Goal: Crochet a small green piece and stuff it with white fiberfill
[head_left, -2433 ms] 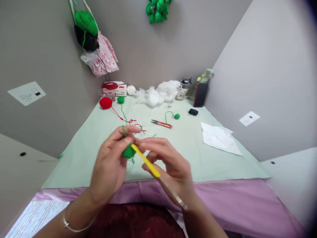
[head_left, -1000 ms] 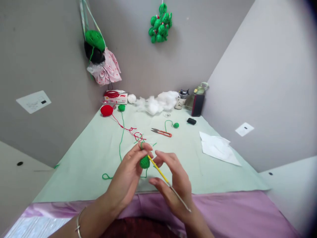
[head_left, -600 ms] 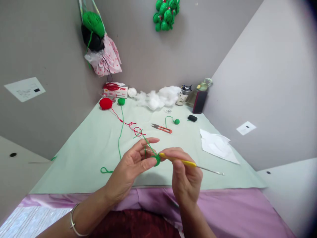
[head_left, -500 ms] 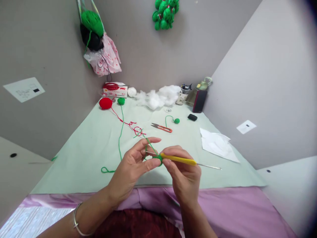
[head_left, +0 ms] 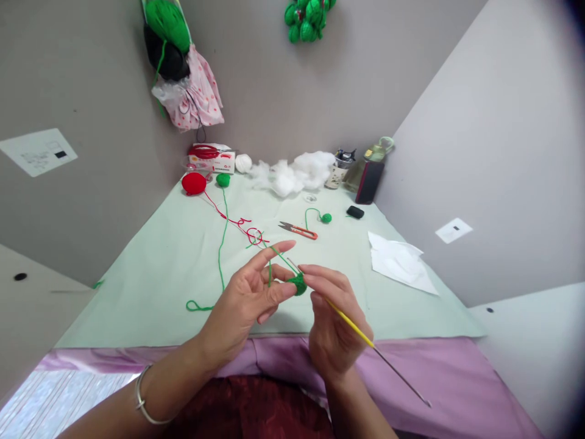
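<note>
Pinching rounded green yarn piece: left hand; right hand curled round slim yellow-handled metal hook.

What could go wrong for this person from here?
The yellow-handled hook in the right hand has its thin end close to the fingers of the left hand, so a slip might poke them. The small green piece is only pinched, so it could slip free. On the table, the green strand crosses red yarn from the red ball; a tug might tangle them.
</note>
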{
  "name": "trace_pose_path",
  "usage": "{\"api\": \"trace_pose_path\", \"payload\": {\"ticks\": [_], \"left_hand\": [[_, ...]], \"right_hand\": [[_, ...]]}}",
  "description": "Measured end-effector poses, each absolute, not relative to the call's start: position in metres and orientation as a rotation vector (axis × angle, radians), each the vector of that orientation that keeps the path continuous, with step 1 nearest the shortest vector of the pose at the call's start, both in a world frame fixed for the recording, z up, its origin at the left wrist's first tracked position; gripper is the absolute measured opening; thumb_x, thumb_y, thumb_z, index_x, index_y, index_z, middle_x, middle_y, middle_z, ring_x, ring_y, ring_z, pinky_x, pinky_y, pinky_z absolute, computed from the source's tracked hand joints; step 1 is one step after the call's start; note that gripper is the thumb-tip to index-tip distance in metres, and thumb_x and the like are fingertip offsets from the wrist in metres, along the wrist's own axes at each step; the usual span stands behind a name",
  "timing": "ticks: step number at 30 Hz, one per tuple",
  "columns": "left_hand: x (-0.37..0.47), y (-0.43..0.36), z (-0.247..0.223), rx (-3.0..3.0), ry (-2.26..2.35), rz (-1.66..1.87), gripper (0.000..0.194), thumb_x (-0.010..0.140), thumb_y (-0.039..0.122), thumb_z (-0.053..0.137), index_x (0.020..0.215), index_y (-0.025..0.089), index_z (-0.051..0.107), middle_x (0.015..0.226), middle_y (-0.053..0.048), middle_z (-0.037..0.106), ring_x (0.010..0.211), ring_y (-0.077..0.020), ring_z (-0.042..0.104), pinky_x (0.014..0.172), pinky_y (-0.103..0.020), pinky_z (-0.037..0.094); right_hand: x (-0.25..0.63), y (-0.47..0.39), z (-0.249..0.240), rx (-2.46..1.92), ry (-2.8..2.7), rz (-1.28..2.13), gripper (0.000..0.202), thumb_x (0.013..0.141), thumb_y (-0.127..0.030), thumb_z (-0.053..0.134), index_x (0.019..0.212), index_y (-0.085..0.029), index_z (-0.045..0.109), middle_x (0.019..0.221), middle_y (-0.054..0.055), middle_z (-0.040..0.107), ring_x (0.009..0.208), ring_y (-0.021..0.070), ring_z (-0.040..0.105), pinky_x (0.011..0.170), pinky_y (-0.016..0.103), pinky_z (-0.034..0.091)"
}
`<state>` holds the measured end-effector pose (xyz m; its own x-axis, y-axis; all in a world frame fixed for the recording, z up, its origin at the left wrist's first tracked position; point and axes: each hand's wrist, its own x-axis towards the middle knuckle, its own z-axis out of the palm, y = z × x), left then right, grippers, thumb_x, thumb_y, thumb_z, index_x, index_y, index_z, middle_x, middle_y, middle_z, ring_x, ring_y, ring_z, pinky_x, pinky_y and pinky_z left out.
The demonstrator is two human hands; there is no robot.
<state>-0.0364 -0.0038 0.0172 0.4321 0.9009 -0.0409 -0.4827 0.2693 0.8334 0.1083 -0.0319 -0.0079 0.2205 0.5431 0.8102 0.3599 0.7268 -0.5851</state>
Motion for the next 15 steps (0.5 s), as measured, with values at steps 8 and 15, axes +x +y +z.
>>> {"api": "trace_pose_path", "payload": {"ticks": [8, 15], "left_hand": [[-0.038, 0.001, 0.017, 0.938, 0.623, 1.031, 0.039, 0.085, 0.025, 0.085, 0.123, 0.030, 0.077, 0.091, 0.003, 0.060, 0.058, -0.0032, 0.038, 0.047, -0.016, 0.029], [-0.035, 0.001, 0.019, 0.951, 0.643, 0.984, 0.041, 0.087, 0.028, 0.083, 0.127, 0.028, 0.073, 0.090, 0.003, 0.060, 0.059, -0.0039, 0.039, 0.051, -0.018, 0.030]], "right_hand": [[0.121, -0.026, -0.010, -0.705, -1.276, 0.525, 0.022, 0.105, -0.024, 0.057, 0.109, -0.031, 0.078, 0.103, 0.003, 0.080, 0.092, 0.0192, 0.070, 0.076, 0.036, 0.058], [0.125, -0.028, -0.008, -0.667, -1.242, 0.672, 0.021, 0.106, -0.024, 0.057, 0.107, -0.028, 0.077, 0.106, 0.003, 0.080, 0.083, 0.0159, 0.068, 0.069, 0.032, 0.056]]}}
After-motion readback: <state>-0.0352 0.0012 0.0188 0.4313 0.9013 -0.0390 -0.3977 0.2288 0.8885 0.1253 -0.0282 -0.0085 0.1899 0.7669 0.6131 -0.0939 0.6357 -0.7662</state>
